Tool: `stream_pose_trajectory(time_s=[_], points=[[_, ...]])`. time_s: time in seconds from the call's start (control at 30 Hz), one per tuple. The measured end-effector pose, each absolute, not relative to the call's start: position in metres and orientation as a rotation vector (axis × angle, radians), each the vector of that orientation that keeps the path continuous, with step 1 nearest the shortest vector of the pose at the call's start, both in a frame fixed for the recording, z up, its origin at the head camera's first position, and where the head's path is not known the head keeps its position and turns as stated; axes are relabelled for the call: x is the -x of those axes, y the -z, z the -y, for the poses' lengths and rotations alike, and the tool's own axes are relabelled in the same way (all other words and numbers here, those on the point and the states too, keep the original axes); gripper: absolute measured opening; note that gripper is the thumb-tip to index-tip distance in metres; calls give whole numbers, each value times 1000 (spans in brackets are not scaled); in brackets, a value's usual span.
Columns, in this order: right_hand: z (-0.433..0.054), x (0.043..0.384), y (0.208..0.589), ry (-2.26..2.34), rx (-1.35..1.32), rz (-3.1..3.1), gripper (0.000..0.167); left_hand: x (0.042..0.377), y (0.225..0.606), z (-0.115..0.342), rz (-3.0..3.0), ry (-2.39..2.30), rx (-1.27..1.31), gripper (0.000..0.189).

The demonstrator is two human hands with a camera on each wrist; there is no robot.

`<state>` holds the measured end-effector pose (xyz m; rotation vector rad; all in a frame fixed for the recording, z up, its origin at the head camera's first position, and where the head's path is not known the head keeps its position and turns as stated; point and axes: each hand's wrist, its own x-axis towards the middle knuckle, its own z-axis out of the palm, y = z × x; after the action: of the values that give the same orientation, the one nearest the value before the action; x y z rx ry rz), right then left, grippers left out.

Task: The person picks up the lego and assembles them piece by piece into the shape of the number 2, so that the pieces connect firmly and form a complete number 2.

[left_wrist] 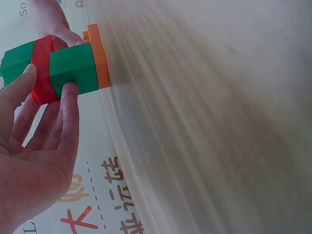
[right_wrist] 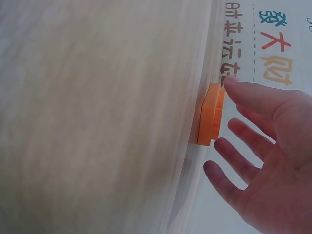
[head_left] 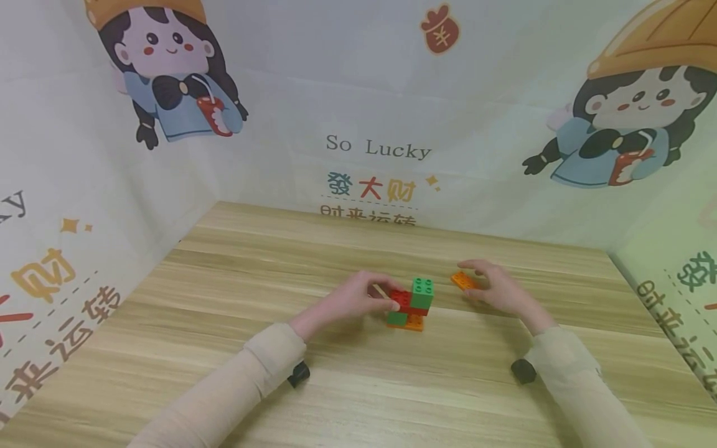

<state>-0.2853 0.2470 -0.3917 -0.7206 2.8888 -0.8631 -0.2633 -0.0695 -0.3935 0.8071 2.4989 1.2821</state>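
A small stack of toy building bricks stands on the wooden table. An orange plate brick [head_left: 415, 323] forms its base, a green brick [left_wrist: 74, 70] sits on that, then a red brick [left_wrist: 44, 73], with another green brick [head_left: 422, 295] on top. My left hand [head_left: 364, 294] holds the stack from the left, thumb at the red brick and a fingertip against the lower green one. To the right, a loose orange brick [right_wrist: 210, 117] lies flat on the table. Over it is my right hand [head_left: 497, 287], fingers spread and thumb tip near the brick's end.
The wood-grain table [head_left: 347, 398] reaches back to a white printed cloth [head_left: 370, 106], which also hangs along both sides. Dark wrist-worn pieces [head_left: 523, 371] show beneath the light sleeves [head_left: 566, 361].
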Motion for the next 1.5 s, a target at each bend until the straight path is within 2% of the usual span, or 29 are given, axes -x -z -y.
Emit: stream_pose_trajectory(time_s=[1.07,1.5], points=[[-245,293,392,705,659,-2929,55,262,393,70,-2484,-1304,-803,35],[-241,281,386,869,681,-2973,44,262,394,70,-2456,-1337,-817,35]])
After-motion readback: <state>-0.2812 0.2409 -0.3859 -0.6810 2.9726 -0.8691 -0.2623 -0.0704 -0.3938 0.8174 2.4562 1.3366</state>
